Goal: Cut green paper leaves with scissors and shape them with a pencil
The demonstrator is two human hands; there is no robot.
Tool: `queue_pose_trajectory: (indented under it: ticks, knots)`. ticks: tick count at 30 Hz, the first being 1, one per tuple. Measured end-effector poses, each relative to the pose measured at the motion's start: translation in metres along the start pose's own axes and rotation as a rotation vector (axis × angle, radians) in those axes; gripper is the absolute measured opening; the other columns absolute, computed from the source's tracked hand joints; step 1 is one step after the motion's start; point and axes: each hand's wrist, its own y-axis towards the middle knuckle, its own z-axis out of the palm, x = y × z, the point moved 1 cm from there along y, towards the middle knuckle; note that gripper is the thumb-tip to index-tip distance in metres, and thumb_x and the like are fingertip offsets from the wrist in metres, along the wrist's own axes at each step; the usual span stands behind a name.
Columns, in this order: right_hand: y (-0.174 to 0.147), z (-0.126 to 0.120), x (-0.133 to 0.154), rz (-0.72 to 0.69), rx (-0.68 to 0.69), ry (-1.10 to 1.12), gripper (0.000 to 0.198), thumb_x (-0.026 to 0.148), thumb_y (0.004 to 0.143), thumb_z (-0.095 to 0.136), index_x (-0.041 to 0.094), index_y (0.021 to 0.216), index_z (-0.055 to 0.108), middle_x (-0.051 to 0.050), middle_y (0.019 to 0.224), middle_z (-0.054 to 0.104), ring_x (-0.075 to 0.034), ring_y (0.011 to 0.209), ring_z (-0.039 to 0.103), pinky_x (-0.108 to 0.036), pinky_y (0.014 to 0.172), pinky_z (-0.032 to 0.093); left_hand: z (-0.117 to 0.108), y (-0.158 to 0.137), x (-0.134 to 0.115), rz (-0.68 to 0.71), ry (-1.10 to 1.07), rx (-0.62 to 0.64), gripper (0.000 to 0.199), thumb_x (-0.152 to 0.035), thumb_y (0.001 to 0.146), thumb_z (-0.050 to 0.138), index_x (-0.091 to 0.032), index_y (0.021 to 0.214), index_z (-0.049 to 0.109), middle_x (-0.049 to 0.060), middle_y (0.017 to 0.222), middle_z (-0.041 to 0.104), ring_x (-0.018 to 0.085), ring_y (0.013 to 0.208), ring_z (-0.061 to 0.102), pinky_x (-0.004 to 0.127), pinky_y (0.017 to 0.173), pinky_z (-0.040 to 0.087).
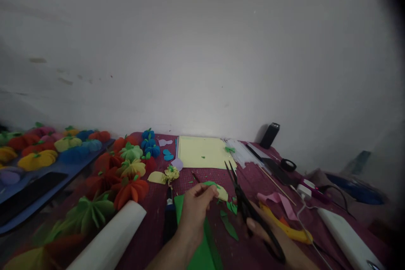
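The left hand [196, 202] has thumb and fingertips pressed together on a green paper piece [210, 183], just above the middle of the near tabletop [154, 206]. A pale yellow paper half-round [222, 194] shows beside those fingertips; whether it is pinched too cannot be told. The right hand [261, 230] is closed around the handles of the black scissors [243, 200], whose blades stand slightly apart.

The green piece looks very light, thin and flexible, likely to crease or tear if squeezed; a gentle pinch at its edge would suit it. The scissors look stiff and heavier, best held by the handle loops.

Counted: one pair of scissors, one pale yellow paper stack [202, 152], one white roll [109, 236], one black tape roll [292, 168], one pink ribbon [286, 209] and three small blue paper pumpkins [152, 151] near the wall. The other paper pumpkins overlap too much for a sure count.
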Motion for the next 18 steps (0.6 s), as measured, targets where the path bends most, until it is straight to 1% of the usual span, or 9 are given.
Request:
queue_pose_trajectory:
  ticks: [1, 2, 4, 5, 7, 9, 12, 16, 18]
  knots:
    - [0.007, -0.004, -0.003, 0.011, -0.018, 0.0, 0.055, 0.052, 0.082, 0.051, 0.02, 0.127, 0.051, -0.01, 0.119, 0.061, -0.029, 0.111, 0.055, -0.038, 0.089, 0.047, -0.001, 0.001, 0.002, -0.003, -0.003, 0.013, 0.023, -0.038, 0.065, 0.07, -0.015, 0.061, 0.067, 0.0, 0.058, 0.058, 0.009, 0.049, 0.037, 0.022, 0.049, 0.026]
    - [0.017, -0.009, -0.007, -0.003, -0.013, -0.011, 0.054, 0.05, 0.083, 0.051, 0.02, 0.128, 0.049, -0.01, 0.117, 0.062, -0.028, 0.107, 0.057, -0.036, 0.086, 0.048, -0.001, 0.002, 0.003, -0.007, -0.003, 0.02, 0.025, -0.039, 0.064, 0.071, -0.015, 0.062, 0.068, 0.001, 0.059, 0.058, 0.009, 0.049, 0.037, 0.022, 0.048, 0.026]
    - [0.041, -0.019, -0.015, -0.056, -0.048, -0.054, 0.05, 0.043, 0.085, 0.049, 0.018, 0.128, 0.045, -0.009, 0.113, 0.064, -0.023, 0.099, 0.061, -0.032, 0.08, 0.05, -0.002, 0.003, 0.004, -0.012, 0.0, 0.023, 0.028, -0.042, 0.062, 0.073, -0.014, 0.064, 0.07, 0.002, 0.06, 0.059, 0.01, 0.051, 0.038, 0.022, 0.049, 0.026]
    - [0.055, -0.023, -0.02, -0.058, -0.069, -0.136, 0.047, 0.039, 0.085, 0.049, 0.016, 0.126, 0.045, -0.009, 0.109, 0.065, -0.022, 0.094, 0.063, -0.031, 0.077, 0.05, -0.002, 0.003, 0.004, -0.011, 0.003, 0.023, 0.028, -0.042, 0.062, 0.073, -0.014, 0.065, 0.07, 0.002, 0.061, 0.06, 0.01, 0.052, 0.039, 0.022, 0.049, 0.027]
    - [0.081, -0.027, -0.029, -0.041, -0.101, -0.433, 0.041, 0.029, 0.083, 0.048, 0.014, 0.122, 0.047, -0.007, 0.101, 0.068, -0.02, 0.087, 0.065, -0.029, 0.073, 0.049, -0.002, 0.003, 0.003, 0.003, 0.024, 0.027, 0.027, -0.041, 0.063, 0.072, -0.014, 0.066, 0.071, 0.002, 0.063, 0.061, 0.011, 0.053, 0.039, 0.022, 0.05, 0.027]
    - [0.102, -0.028, -0.036, -0.03, -0.129, -0.518, 0.042, 0.02, 0.076, 0.054, 0.014, 0.118, 0.051, -0.009, 0.1, 0.069, -0.022, 0.089, 0.064, -0.029, 0.075, 0.046, -0.003, 0.003, 0.003, 0.022, 0.075, 0.029, 0.026, -0.04, 0.065, 0.07, -0.014, 0.067, 0.072, 0.001, 0.06, 0.059, 0.011, 0.053, 0.037, 0.022, 0.05, 0.026]
    - [0.121, -0.023, -0.041, -0.028, -0.152, -0.591, 0.046, 0.013, 0.072, 0.058, 0.015, 0.117, 0.054, -0.011, 0.099, 0.069, -0.025, 0.092, 0.063, -0.031, 0.077, 0.044, -0.004, 0.004, 0.004, 0.044, 0.163, 0.035, 0.027, -0.041, 0.067, 0.069, -0.014, 0.067, 0.072, -0.001, 0.054, 0.054, 0.011, 0.052, 0.035, 0.022, 0.051, 0.024]
    - [0.134, -0.019, -0.042, -0.055, -0.153, -0.66, 0.043, 0.011, 0.073, 0.065, 0.015, 0.115, 0.058, -0.014, 0.104, 0.066, -0.028, 0.101, 0.059, -0.035, 0.086, 0.041, -0.004, 0.005, 0.006, 0.052, 0.239, 0.052, 0.032, -0.046, 0.065, 0.069, -0.015, 0.065, 0.071, -0.002, 0.053, 0.052, 0.011, 0.053, 0.035, 0.022, 0.051, 0.024]
    - [0.137, -0.02, -0.042, -0.07, -0.148, -0.671, 0.037, 0.018, 0.079, 0.066, 0.016, 0.115, 0.058, -0.013, 0.109, 0.063, -0.025, 0.102, 0.058, -0.037, 0.087, 0.044, -0.003, 0.004, 0.006, 0.039, 0.272, 0.061, 0.034, -0.049, 0.063, 0.07, -0.015, 0.064, 0.071, -0.002, 0.052, 0.051, 0.011, 0.052, 0.034, 0.023, 0.05, 0.023]
